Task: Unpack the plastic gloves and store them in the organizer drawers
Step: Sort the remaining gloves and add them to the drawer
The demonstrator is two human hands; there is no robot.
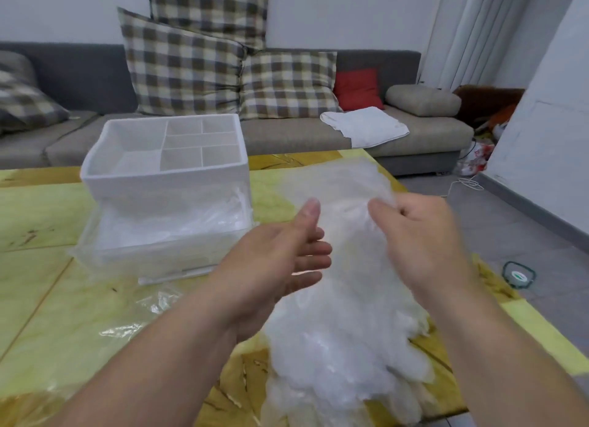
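A thick stack of clear plastic gloves (344,331) lies on the yellow table (38,235), fingers pointing toward me. My right hand (424,244) pinches the upper part of the stack and lifts it. My left hand (280,260) is beside the stack, fingers straight, thumb up, touching its left side. The white organizer (165,184) stands to the left, its top tray divided into compartments, a lower drawer pulled out with clear gloves inside.
Empty clear packaging (149,302) lies on the table in front of the organizer. A grey sofa (318,133) with checked cushions and a white towel (363,125) stands behind the table. A small green-rimmed object (518,275) lies on the floor at right.
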